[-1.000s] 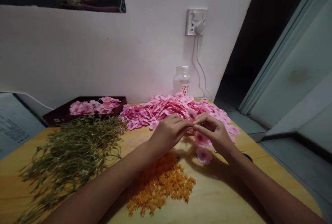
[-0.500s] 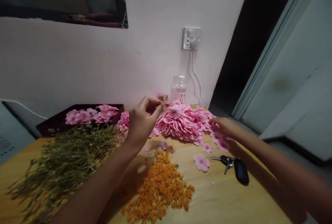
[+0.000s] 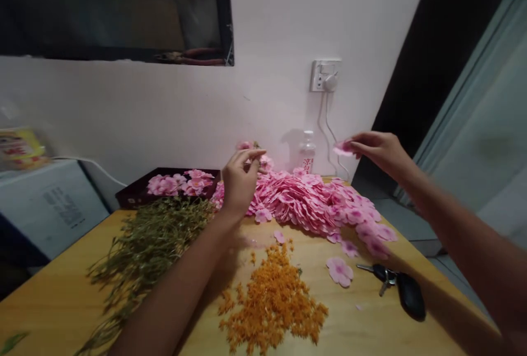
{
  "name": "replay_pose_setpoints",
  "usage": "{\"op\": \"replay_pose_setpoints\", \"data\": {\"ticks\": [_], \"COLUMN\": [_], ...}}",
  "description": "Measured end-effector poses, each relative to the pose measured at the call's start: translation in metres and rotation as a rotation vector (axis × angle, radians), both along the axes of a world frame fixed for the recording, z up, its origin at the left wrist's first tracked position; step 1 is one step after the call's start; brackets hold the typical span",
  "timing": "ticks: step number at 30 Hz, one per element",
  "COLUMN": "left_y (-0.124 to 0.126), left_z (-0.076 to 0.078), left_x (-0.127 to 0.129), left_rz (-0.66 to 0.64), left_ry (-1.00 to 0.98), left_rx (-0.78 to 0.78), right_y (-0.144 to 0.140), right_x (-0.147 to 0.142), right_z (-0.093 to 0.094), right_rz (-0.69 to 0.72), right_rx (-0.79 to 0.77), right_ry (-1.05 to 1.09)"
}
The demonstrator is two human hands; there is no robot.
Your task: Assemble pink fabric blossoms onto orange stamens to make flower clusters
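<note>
- My left hand [image 3: 239,180] pinches a flower stem [image 3: 252,148], raised above the petal pile [image 3: 313,205].
- My right hand [image 3: 376,150] grips one pink petal [image 3: 342,149], right of and above that pile.

White wall [image 3: 164,103], dark window [image 3: 111,10], wall socket [image 3: 325,74], wooden table [image 3: 53,301], dim doorway [image 3: 436,43].

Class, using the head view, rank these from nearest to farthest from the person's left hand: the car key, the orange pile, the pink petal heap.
From the left hand:
1. Pink petal heap, right beside it.
2. Orange pile, below, nearer the camera.
3. Car key, far right by the table edge.
</note>
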State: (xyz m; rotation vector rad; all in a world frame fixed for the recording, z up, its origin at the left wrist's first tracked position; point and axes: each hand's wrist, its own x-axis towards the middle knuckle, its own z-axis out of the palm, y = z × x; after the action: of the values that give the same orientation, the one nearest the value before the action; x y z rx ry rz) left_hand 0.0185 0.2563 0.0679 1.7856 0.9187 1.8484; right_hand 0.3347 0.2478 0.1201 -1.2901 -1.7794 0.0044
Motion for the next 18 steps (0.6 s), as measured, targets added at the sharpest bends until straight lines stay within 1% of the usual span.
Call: {"op": "replay_pose_setpoints", "data": {"ticks": [1, 2, 4, 7, 9, 11, 12, 14, 16, 18], "left_y": [0.001, 0.002, 0.001, -0.001, 0.000, 0.003, 0.006, 0.013, 0.020, 0.026], "left_z": [-0.004, -0.007, -0.012, -0.014, -0.012, -0.009, -0.007, -0.003, -0.001, 0.001], "left_x": [0.002, 0.005, 0.011, 0.016, 0.015, 0.008, 0.003, -0.009, -0.022, -0.032], "left_rz": [-0.019, -0.036, -0.094, -0.217, -0.265, -0.281, -0.266, -0.187, -0.080, 0.010], "left_ry": [0.024, 0.046, 0.050, -0.012, -0.078, -0.133, -0.154, -0.186, -0.219, -0.236], "left_rx": [-0.007, -0.012, -0.044, -0.144, -0.199, -0.231, -0.236, -0.221, -0.181, -0.131], "right_y": [-0.002, -0.003, -0.006, -0.006, -0.002, 0.007, 0.013, 0.027, 0.038, 0.043], "right_x": [-0.018, -0.037, -0.074, -0.114, -0.129, -0.139, -0.143, -0.152, -0.162, -0.174], "right_z": [0.004, 0.005, -0.001, -0.018, -0.028, -0.036, -0.041, -0.050, -0.060, -0.068], "right_rz": [0.097, 0.191, 0.303, 0.390, 0.427, 0.463, 0.478, 0.496, 0.501, 0.521], "right_rx": [0.008, -0.011, -0.032, -0.060, -0.055, -0.052, -0.066, -0.122, -0.175, -0.204], "right_ry": [0.118, 0.187, 0.246, 0.228, 0.239, 0.280, 0.280, 0.209, 0.077, -0.047]}}
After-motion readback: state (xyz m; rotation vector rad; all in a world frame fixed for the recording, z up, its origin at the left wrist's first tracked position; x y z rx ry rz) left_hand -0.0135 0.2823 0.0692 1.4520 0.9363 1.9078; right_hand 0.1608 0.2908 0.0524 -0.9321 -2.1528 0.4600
